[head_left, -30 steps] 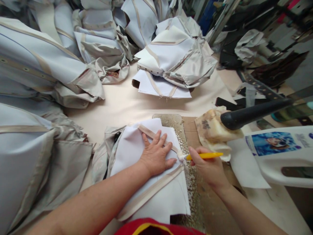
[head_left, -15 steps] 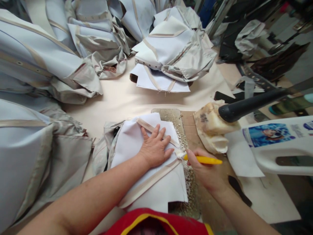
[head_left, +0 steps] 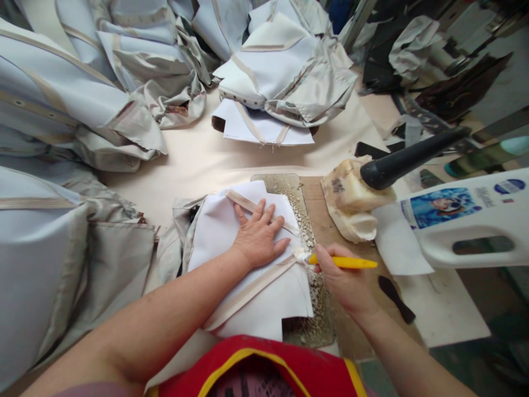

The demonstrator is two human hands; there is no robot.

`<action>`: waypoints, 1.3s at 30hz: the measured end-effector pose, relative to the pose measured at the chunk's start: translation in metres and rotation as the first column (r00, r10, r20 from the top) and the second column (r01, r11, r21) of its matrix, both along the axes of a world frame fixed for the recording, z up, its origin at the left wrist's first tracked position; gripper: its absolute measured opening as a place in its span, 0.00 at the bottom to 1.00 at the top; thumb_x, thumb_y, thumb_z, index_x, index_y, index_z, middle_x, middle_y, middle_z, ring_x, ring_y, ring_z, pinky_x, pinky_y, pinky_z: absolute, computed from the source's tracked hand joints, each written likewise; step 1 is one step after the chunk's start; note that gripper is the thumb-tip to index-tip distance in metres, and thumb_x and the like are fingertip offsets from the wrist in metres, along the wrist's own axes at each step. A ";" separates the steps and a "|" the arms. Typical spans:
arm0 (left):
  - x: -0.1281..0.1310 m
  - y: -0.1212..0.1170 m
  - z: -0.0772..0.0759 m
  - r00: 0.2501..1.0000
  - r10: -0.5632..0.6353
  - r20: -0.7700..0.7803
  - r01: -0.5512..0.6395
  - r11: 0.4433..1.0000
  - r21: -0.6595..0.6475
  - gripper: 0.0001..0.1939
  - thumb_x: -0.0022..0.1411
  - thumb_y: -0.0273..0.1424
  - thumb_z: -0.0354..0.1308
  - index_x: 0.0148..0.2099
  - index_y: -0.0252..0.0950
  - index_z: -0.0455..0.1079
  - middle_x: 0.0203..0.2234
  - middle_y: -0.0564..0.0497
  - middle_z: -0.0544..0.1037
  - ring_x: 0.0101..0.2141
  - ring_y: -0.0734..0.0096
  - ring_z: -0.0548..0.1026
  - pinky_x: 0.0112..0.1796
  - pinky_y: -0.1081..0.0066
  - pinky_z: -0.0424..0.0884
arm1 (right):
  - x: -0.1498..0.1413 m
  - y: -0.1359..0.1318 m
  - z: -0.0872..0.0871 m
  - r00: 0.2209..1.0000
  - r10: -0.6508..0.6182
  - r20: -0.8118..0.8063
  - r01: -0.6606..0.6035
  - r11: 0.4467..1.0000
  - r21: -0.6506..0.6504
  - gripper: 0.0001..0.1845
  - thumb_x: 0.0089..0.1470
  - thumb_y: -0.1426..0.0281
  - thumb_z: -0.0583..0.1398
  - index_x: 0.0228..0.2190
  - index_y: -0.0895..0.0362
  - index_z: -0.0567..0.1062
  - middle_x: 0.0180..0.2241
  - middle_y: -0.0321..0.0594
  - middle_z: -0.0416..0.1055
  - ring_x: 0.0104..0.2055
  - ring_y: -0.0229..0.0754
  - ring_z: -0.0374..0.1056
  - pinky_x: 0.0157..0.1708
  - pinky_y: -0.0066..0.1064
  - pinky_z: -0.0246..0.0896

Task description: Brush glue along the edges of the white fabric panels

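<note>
My left hand [head_left: 259, 236] lies flat, fingers spread, on a white fabric piece [head_left: 219, 237] with beige strips. That piece rests partly on a glue-crusted plate [head_left: 308, 325]. My right hand [head_left: 345, 281] grips a yellow-handled brush [head_left: 343, 262]. The brush's whitish tip touches the right edge of the fabric where a beige strip [head_left: 252, 289] ends, just beside my left fingertips.
Heaps of grey-white fabric pieces [head_left: 285, 82] crowd the far side and the left [head_left: 49, 138] of the table. A glue-caked container [head_left: 351, 201] with a black handle [head_left: 409, 157] stands to the right. A white plastic jug [head_left: 463, 220] lies further right. A small black tool [head_left: 394, 298] lies on paper.
The view has shifted so everything sits slightly higher and further left. Both hands keep their hold; the brush tip stays at the fabric's right edge.
</note>
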State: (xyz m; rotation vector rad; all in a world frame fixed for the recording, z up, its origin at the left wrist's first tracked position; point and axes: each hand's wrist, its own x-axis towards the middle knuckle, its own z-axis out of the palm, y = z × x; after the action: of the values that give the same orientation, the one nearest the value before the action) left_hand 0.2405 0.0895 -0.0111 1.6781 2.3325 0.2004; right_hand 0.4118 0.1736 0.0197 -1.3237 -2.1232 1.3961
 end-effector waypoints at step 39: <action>0.003 0.002 -0.005 0.999 -0.010 -0.045 0.011 1.000 0.014 0.26 0.60 0.51 0.44 0.56 0.46 0.61 0.60 0.47 0.54 0.60 0.49 0.44 0.48 0.33 0.21 | 0.091 -0.064 0.014 0.994 0.105 0.024 -0.108 0.954 0.280 0.11 0.55 0.66 0.55 0.23 0.55 0.71 0.26 0.35 0.71 0.29 0.35 0.67 0.30 0.25 0.60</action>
State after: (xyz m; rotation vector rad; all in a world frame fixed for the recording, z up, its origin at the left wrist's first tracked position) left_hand 0.2433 0.0916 -0.0162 1.7183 2.3592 0.1791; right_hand 0.5029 0.1099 0.0335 -1.1223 -2.3254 1.0737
